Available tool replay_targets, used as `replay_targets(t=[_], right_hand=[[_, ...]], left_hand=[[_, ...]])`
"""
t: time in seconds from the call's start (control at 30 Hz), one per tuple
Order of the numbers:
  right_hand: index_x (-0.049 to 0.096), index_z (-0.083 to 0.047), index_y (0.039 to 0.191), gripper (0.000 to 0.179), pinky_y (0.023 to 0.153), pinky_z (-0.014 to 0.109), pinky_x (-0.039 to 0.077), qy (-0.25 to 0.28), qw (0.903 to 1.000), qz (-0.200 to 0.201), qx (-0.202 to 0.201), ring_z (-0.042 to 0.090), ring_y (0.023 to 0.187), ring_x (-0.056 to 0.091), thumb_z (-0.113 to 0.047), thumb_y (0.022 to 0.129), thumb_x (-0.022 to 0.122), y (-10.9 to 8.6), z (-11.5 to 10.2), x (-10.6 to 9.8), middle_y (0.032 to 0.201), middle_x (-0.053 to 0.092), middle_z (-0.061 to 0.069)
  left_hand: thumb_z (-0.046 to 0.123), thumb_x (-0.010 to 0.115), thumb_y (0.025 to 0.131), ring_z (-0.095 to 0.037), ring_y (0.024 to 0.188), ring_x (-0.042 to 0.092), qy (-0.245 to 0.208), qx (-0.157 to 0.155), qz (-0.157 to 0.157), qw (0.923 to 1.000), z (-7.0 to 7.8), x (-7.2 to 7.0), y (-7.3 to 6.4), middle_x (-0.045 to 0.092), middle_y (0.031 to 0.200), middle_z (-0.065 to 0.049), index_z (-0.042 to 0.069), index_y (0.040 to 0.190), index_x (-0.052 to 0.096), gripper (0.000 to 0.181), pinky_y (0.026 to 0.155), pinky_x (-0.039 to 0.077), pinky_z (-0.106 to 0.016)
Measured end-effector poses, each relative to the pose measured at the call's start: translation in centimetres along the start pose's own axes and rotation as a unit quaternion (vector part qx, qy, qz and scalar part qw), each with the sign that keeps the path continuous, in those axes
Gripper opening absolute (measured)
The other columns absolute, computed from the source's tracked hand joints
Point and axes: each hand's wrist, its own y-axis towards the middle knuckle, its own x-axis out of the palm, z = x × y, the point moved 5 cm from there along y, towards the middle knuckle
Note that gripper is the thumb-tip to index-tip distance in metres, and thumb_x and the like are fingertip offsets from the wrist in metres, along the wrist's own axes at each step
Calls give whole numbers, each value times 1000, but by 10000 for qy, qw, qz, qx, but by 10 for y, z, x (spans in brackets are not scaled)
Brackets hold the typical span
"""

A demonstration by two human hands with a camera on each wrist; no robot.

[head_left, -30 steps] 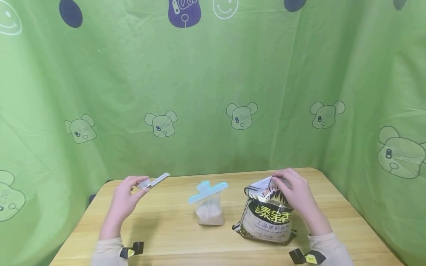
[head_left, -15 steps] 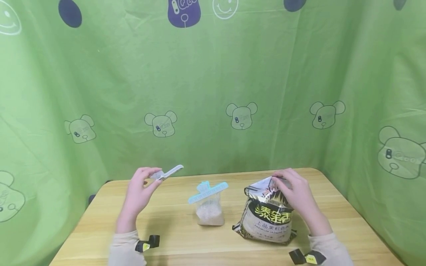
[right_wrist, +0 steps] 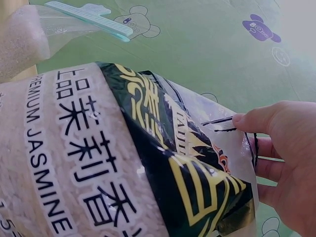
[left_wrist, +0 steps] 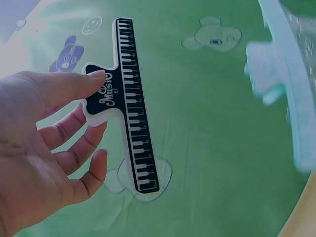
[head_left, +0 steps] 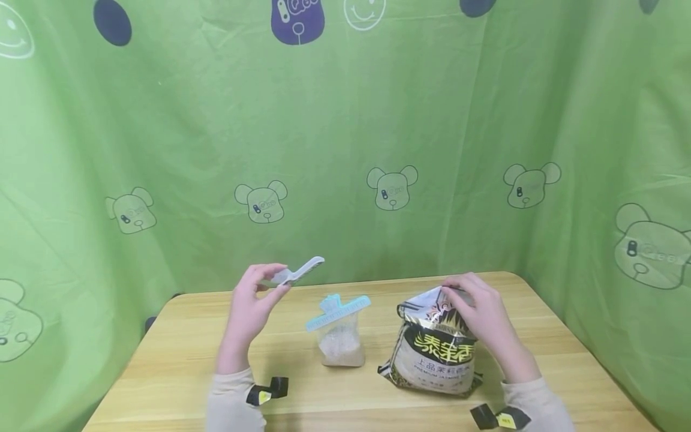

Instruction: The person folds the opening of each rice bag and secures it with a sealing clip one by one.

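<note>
My left hand (head_left: 252, 309) pinches a white-edged bag clip (left_wrist: 131, 98) by its handle, thumb on the black face lettered "Music". Piano keys are printed along the clip's long bar. It is held in the air above the table's left half. My right hand (head_left: 477, 309) pinches the top of a rice bag (head_left: 439, 360), thumb in front and fingers behind. The bag stands on the table, its silvery upper part folded over. Between the hands stands a small clear bag of grains (head_left: 342, 348), its top gripped by a light-blue clip (head_left: 338, 312).
The wooden table (head_left: 178, 384) has rounded far corners. A green curtain (head_left: 324, 120) with bear-head prints hangs behind it and along both sides. Each sleeve carries a black wrist mount, such as the left one (head_left: 267, 391).
My left hand has moved right and slightly up with the piano-key clip, closer to the small clear bag. The right hand and the rice bag have stayed in place.
</note>
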Motion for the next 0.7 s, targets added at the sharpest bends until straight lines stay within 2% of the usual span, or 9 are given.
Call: replay_targets(t=[0.13, 0.4, 0.57, 0.7], right_hand=[[69, -7, 100, 12, 87, 55, 52, -17, 10000, 18, -37, 28, 94, 63, -7, 88, 68, 0, -1, -1, 99, 69, 10], [69, -6, 100, 13, 86, 55, 53, -72, 9999, 52, -115, 26, 93, 62, -6, 88, 68, 0, -1, -1, 98, 70, 9], [69, -6, 99, 13, 85, 55, 53, -90, 9997, 83, -197, 28, 92, 63, -4, 87, 69, 1, -3, -2, 98, 70, 10], [69, -7, 99, 12, 86, 56, 52, -84, 9998, 57, -178, 30, 93, 64, -4, 87, 69, 1, -3, -1, 98, 70, 11]], left_hand=[[13, 76, 83, -17, 102, 59, -351, 22, -1, 9994, 7, 11, 1, 67, 111, -4, 15, 114, 69, 32, 90, 50, -42], [14, 78, 80, -17, 102, 59, -1078, -196, -153, 9939, 16, 35, 1, 66, 111, -4, 15, 115, 69, 35, 93, 51, -43], [14, 78, 80, -18, 101, 61, -1280, -260, -163, 9913, 20, 48, 1, 67, 111, -4, 14, 114, 69, 35, 94, 52, -43], [13, 78, 80, -19, 99, 62, -1372, -176, -237, 9901, 23, 59, 1, 68, 108, -5, 13, 112, 70, 33, 94, 52, -44]])
